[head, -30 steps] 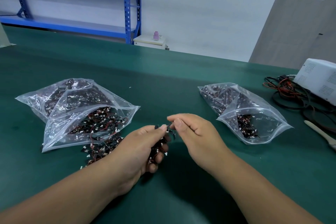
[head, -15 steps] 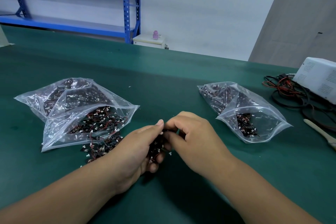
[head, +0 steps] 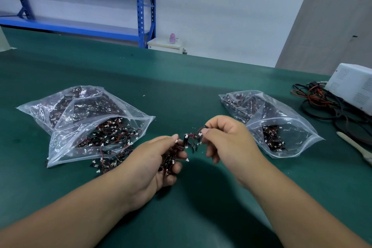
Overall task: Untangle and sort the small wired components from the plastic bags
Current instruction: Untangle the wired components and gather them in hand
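nearest, the left hand (head: 150, 165) curls round a tangled clump of wired components (head: 171, 158) just above the green tabletop (head: 181, 90). the right hand (head: 228, 139) pinches one wire strand (head: 192, 136), stretched roughly left to right between both hands. beyond, the left bag (head: 90, 127) spills components at its near edge; the right bag (head: 281, 125) lies well apart.

White box (head: 354, 88) beside coiled cables (head: 320, 104); blue shelving (head: 142, 6) behind.
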{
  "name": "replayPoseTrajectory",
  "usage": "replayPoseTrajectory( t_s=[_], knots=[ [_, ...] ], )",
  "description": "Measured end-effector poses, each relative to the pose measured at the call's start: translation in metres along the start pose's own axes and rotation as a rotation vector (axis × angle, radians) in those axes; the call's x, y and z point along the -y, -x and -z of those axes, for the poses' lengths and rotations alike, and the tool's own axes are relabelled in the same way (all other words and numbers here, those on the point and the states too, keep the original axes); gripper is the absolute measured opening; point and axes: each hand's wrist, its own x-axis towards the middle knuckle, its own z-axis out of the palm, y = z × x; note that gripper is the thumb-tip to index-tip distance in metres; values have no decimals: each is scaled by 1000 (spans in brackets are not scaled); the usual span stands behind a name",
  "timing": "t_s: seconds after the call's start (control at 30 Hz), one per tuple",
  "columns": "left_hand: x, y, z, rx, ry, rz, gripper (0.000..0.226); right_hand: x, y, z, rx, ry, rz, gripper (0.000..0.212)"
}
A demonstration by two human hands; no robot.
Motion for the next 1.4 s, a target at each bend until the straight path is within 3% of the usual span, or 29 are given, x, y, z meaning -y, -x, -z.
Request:
replayPoseTrajectory(
  t_s=[0.13, 0.27, 0.43, 0.67, 0.77, 0.9, 1.03, 1.27, 1.4],
  knots=[
    [-1, 0, 1, 2, 29, 25, 23, 6, -3, 8, -1, -162, -37, 17],
    [-4, -1, 2, 2, 96, 60, 28, 8, -6, 17, -36, -125, -12, 32],
    [-5, -1, 3, -19, 126, 61, 31, 7, -6, 19, -25, 44, 29, 18],
    [-6, 1, 3, 57, 61, 55, 36, 12, 0, 11, 135, -69, 21, 26],
    [-7, 2, 3, 108, 29, 48, 41, 8, 3, 4, 180, 122, 103, 15],
    [-5, 4, 1, 95, -39, 22, 31, 4, 4, -1, 128, 287, 205, 14],
    [-1, 2, 0, 73, -44, 0, 16, 6, 2, 2, 79, 182, 161, 14],
    [-1, -1, 3, 71, 33, -5, 19, 12, -5, 15, -135, -132, -60, 33],
    [-1, -1, 2, 60, 23, -8, 23, 11, -7, 20, -113, -79, -66, 25]
  ],
)
